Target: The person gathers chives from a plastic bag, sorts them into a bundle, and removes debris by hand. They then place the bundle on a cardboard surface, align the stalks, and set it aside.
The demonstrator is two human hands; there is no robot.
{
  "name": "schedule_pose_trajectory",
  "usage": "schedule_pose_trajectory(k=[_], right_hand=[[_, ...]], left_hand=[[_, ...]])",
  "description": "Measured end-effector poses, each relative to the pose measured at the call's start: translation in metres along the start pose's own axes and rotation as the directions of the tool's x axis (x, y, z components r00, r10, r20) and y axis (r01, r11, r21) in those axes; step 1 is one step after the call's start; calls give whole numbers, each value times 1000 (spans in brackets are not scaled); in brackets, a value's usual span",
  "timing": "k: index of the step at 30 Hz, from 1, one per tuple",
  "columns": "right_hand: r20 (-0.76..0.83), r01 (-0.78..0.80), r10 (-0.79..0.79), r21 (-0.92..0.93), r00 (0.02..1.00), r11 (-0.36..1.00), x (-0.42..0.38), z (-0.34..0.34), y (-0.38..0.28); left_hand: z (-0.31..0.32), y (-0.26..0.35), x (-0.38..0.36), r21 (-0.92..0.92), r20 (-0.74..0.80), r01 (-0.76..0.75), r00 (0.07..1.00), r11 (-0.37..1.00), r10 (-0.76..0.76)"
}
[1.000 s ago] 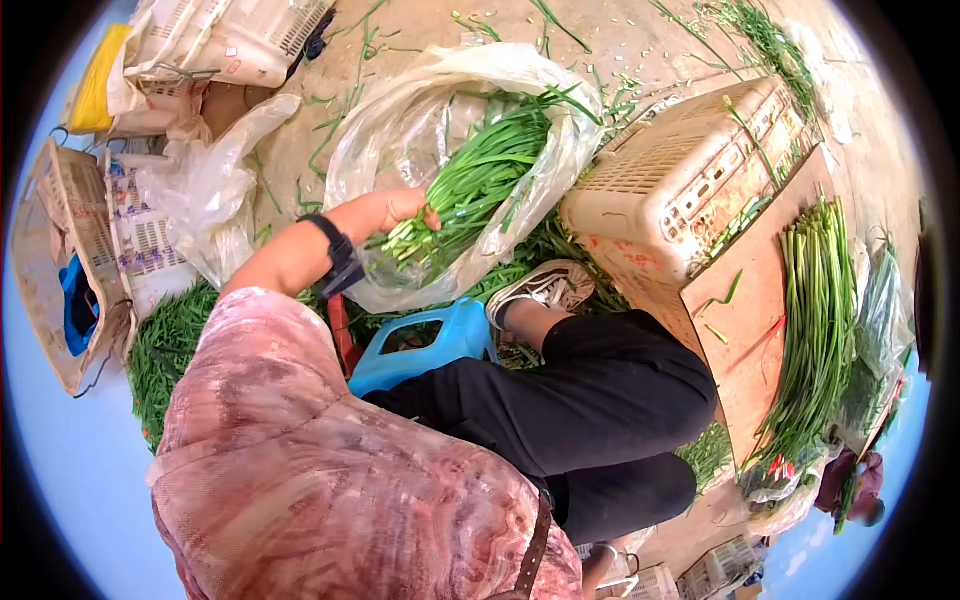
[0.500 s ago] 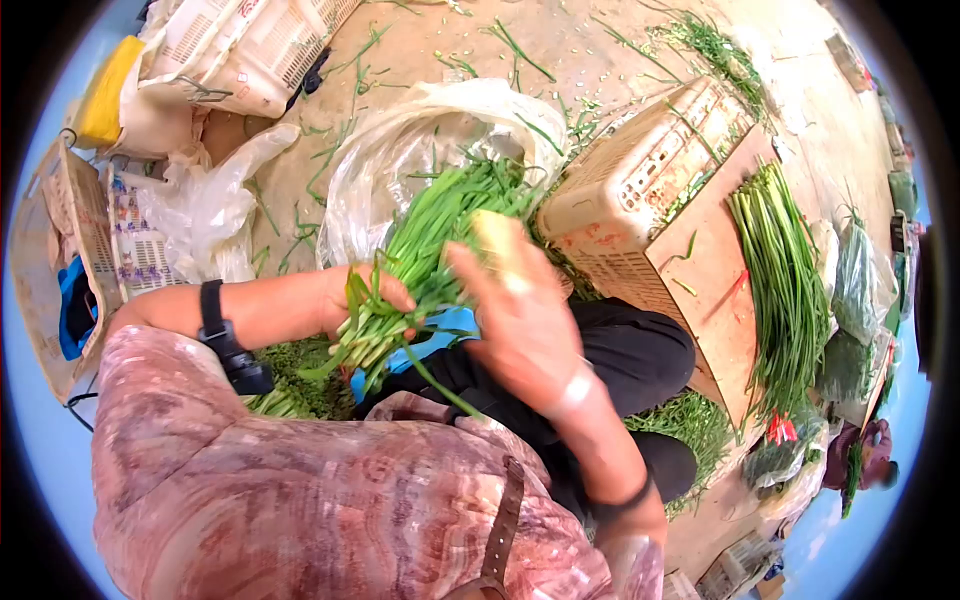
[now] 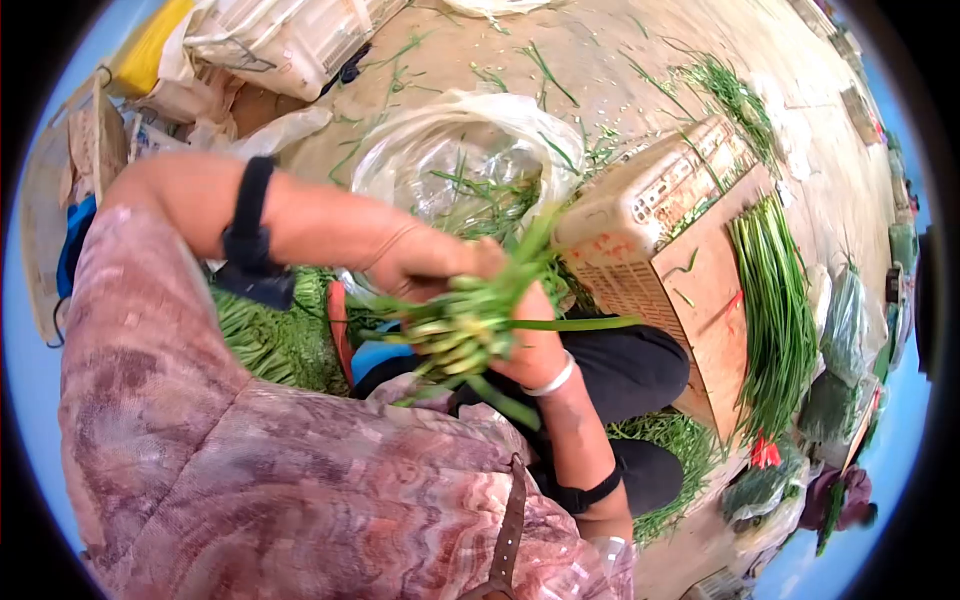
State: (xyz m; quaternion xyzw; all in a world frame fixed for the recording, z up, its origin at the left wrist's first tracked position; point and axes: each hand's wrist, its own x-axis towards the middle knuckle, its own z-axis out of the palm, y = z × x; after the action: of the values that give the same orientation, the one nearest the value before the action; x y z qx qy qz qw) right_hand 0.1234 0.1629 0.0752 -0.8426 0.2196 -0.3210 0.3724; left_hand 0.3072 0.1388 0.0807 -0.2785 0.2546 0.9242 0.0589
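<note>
A bunch of garlic chives is held in front of my lap, its pale cut ends turned toward me and blurred by motion. My left hand is closed around it from the upper left. On the right side, my right hand clasps the same bunch; its fingers are mostly hidden behind the stalks. One long stalk sticks out to the right over my dark-trousered knee. Beyond the hands lies an open clear plastic bag with loose green blades inside.
An upturned plastic crate stands to the right, with a board bearing a long bundle of green stalks. Heaped greens lie by my left side. Bagged greens are farther right. Another crate sits upper left.
The bunch has swung so its cut ends face me. My right hand has come down onto it, and the blurred yellowish thing near that hand no longer shows. My left arm reaches farther right.
</note>
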Motion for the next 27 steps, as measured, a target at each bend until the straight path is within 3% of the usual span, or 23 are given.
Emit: schedule_pose_trajectory(k=[1, 2, 3, 4, 5, 6, 7, 8, 10, 11, 12, 13, 15, 18, 20, 21, 23, 27], right_hand=[[20, 4, -5, 8, 1000, 1000, -9, -4, 0], [-131, -146, 230, 464, 964, 874, -21, -6, 0], [-146, -172, 499, 826, 854, 537, -33, -8, 1], [-17, -66, 719, 994, 694, 87, -46, -14, 6], [-166, -181, 732, 911, 660, 370, -64, -24, 15], [-315, -293, 696, 739, 646, 607, -80, -36, 22], [-493, -492, 678, 466, 546, 735, -87, -48, 20], [-661, -671, 579, 152, 477, 726, -92, -60, 16], [-632, -251, 675, 632, 380, 733, -114, -73, 13], [-657, -148, 617, 623, 434, 768, -116, -78, 14], [-680, -46, 555, 612, 480, 790, -118, -83, 14], [-684, -92, 546, 580, 485, 809, -121, -88, 14], [-646, -46, 536, 615, 544, 787, -118, -93, 14], [-580, -84, 556, 643, 596, 761, -105, -100, 15], [-560, -98, 526, 619, 640, 779, -95, -99, 17], [-554, -105, 542, 632, 632, 768, -91, -98, 18], [-548, -113, 548, 634, 633, 765, -85, -98, 23], [-549, -110, 558, 645, 622, 756, -80, -95, 24]], left_hand=[[7, 19, 5, 69, 41, 81, 996, 994, -84], [19, 41, 6, 141, 77, 159, 982, 977, -171], [28, 56, 3, 220, 5, 138, 990, 966, -142], [31, 66, 4, 295, -66, 119, 992, 948, -104], [1, 73, 14, 367, -51, 169, 986, 915, -161], [-23, 79, 18, 490, -78, 107, 994, 865, -78], [-47, 76, 22, 535, -224, 51, 971, 844, 83], [-77, 69, 31, 545, -372, 43, 907, 837, 196], [-168, 33, 68, 535, -594, 37, 727, 844, 344], [-220, 4, 94, 575, -650, 97, 658, 813, 381], [-255, -28, 116, 566, -764, 253, 518, 785, 384], [-286, -65, 135, 684, -728, 424, 443, 593, 523], [-295, -126, 156, 604, -796, 450, 310, 657, 520], [-284, -182, 183, 508, -860, 487, 327, 711, 390], [-264, -191, 186, 472, -858, 493, 65, 731, 510], [-259, -186, 184, 471, -861, 492, 76, 732, 503], [-254, -169, 177, 286, -958, 601, 165, 747, 234], [-262, -170, 161, 284, -959, 516, 155, 809, 237]])
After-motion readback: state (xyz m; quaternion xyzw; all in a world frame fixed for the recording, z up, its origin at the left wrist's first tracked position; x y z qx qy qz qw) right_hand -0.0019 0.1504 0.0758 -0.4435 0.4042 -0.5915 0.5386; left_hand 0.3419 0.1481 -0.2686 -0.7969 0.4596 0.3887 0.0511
